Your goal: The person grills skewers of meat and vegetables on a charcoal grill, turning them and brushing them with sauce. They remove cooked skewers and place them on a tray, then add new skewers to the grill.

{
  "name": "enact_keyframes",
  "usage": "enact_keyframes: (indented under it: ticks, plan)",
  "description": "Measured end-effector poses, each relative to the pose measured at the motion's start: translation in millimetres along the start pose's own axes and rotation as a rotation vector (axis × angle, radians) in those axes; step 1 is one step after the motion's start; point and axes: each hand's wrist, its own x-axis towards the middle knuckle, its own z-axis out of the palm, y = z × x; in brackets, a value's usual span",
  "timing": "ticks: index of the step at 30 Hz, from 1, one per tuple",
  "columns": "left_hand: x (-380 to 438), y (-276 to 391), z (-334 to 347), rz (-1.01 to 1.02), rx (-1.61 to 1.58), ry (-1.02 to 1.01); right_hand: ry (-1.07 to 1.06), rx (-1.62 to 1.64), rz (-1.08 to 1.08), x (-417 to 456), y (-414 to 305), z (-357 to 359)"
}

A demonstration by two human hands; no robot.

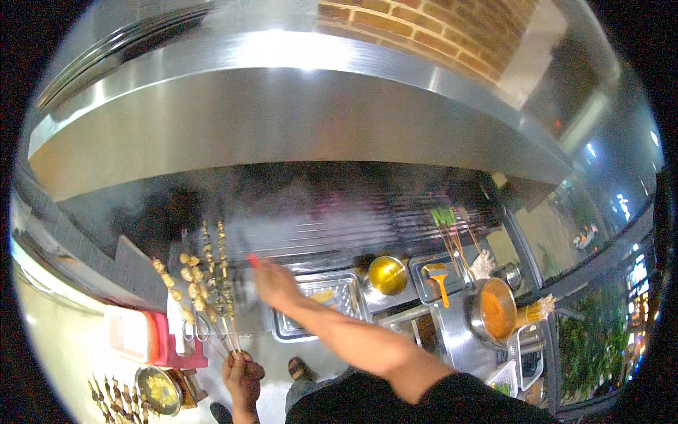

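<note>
My left hand (242, 373) is closed around the sticks of several skewers of grilled pieces (198, 286), which fan upward, some pale and some darker. My right hand (273, 283) reaches across to the left, just right of the skewers, over the near edge of a smoky grill (339, 228). Something small and red shows at its fingertips, blurred; whether it is gripped and what it is, I cannot tell. Below the right forearm lies a metal tray (347, 297) with a yellowish piece in it. Scissors (196, 328) are beside the held skewers.
A steel hood (318, 116) spans above the grill. To the right stand a bowl of yellow liquid (388, 275), an orange-handled brush (440, 286) on a tray, green-topped skewers (442, 217) and a pot of orange-red contents (497, 310). More skewers (119, 400) lie lower left, near a pan (159, 391).
</note>
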Motion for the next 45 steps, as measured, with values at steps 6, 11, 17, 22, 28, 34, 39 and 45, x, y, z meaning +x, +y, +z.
enact_keyframes:
  ticks: [6, 11, 17, 22, 28, 34, 39, 45]
  plan:
    - [2.4, -3.1, -8.2, 0.069, -0.058, 0.023, 0.088, 0.211, 0.275, -34.4, 159.9, -53.9]
    - [-4.6, 3.7, -13.9, 0.008, -0.040, -0.087, 0.269, -0.232, 0.369, -81.0, 195.3, -208.1]
    - [-3.1, 11.6, -19.0, 0.010, -0.065, -0.147, 0.225, -0.633, 0.453, 12.3, 192.8, -168.2]
    - [-6.1, 2.8, -7.8, 0.092, -0.024, -0.096, 0.282, -0.257, -0.142, 56.6, 38.3, -6.0]
    - [2.3, -9.7, 5.4, 0.110, -0.008, -0.068, 0.124, -0.114, 0.114, 37.4, 82.7, -51.6]
    - [-13.1, 2.4, 9.3, 0.159, 0.022, -0.029, 0.289, -0.276, 0.546, -37.9, 212.6, -193.7]
    - [-4.6, 1.0, -4.7, 0.144, -0.064, -0.186, 0.401, -0.083, -0.282, -3.1, 83.0, 30.2]
    - [-10.8, 6.7, 3.3, 0.161, -0.069, -0.193, 0.061, 0.310, 0.076, -4.9, -60.4, 56.8]
